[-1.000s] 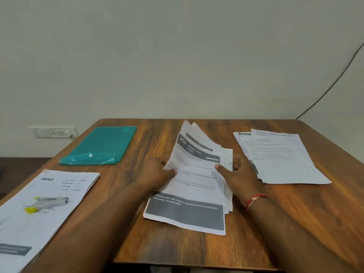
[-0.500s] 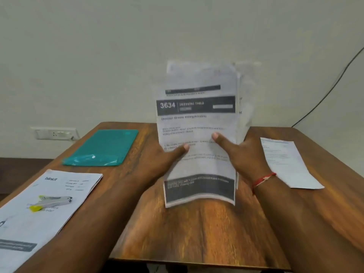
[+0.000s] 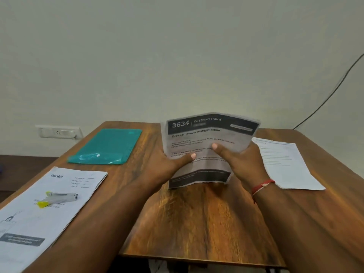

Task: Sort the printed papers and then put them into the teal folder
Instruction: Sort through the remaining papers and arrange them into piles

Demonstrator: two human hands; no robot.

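- The printed papers (image 3: 206, 134) stand upright on the table (image 3: 197, 223), top bowed.
- My left hand (image 3: 167, 164) and right hand (image 3: 244, 162) grasp their sides, thumbs in front.
- Best to tap the bottom edge square before going to the teal folder (image 3: 108, 146), far left.

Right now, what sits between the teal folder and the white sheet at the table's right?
Head view: the 3634 stack, held up by the left hand and right hand, over bare table.

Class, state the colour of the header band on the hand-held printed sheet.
Dark charcoal header band with white lettering on the printed sheet; best in head view.
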